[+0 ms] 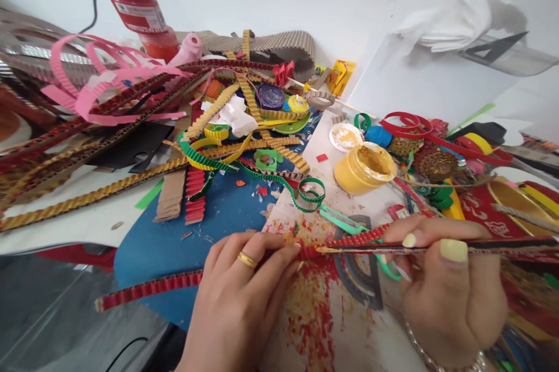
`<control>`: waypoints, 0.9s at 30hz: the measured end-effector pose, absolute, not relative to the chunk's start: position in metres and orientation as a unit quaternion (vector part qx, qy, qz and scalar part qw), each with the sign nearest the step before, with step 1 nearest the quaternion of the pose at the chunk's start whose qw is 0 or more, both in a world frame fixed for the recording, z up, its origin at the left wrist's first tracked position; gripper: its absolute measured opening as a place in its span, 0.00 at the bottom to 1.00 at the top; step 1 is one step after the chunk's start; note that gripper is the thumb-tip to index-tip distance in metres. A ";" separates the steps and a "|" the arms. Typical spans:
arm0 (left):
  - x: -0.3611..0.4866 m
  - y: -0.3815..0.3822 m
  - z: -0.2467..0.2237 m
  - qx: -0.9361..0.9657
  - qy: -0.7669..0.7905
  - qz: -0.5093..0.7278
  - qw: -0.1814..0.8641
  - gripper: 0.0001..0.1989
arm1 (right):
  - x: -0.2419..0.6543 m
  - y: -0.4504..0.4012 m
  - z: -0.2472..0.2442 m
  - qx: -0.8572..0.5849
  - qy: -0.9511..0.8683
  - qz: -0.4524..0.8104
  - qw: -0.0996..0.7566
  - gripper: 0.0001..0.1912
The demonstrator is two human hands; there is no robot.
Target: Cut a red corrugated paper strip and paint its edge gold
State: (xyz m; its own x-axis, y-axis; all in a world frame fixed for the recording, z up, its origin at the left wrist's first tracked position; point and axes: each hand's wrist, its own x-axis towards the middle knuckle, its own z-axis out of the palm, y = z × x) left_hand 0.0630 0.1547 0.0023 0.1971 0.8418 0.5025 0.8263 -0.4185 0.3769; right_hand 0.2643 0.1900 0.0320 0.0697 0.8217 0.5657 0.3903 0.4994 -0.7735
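My left hand (247,287), with a gold ring, presses a red corrugated cardboard strip (151,290) against the paint-smeared board (314,314). The strip runs out to the left past the blue surface's edge and continues under my fingers to the right. My right hand (449,279) grips a thin dark brush (367,248) between thumb and fingers. Its yellowish tip touches or hovers just over the red strip, right of my left fingertips. An open jar of yellow paint (360,171) stands beyond my hands, its lid (346,136) lying behind it.
Green cutter (343,220) and grey protractor (360,279) lie beside my right hand. Corrugated strips, pink curls (94,92) and a purple coil (269,96) crowd the back left. Stacked red paint jars (137,8) stand there. Coloured rolls (437,163) and a red can lie right.
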 end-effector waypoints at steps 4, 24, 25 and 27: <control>0.063 0.155 0.003 0.776 0.538 0.329 0.019 0.08 | 0.264 0.191 0.032 -0.451 -0.668 0.191 0.561 0.11; 0.062 0.152 0.002 0.777 0.534 0.331 0.037 0.08 | 0.263 0.191 0.034 -0.448 -0.665 0.184 0.569 0.10; 0.062 0.152 0.002 0.777 0.534 0.330 0.037 0.08 | 0.264 0.191 0.034 -0.446 -0.668 0.186 0.566 0.10; 0.063 0.153 0.001 0.777 0.534 0.330 0.037 0.08 | 0.265 0.191 0.034 -0.447 -0.661 0.186 0.573 0.10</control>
State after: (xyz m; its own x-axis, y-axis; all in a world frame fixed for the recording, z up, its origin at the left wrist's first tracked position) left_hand 0.0628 0.1531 0.0013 0.2114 0.8553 0.4730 0.8064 -0.4261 0.4101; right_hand 0.2648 0.1910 0.0337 0.0571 0.8043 0.5915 0.3776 0.5311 -0.7585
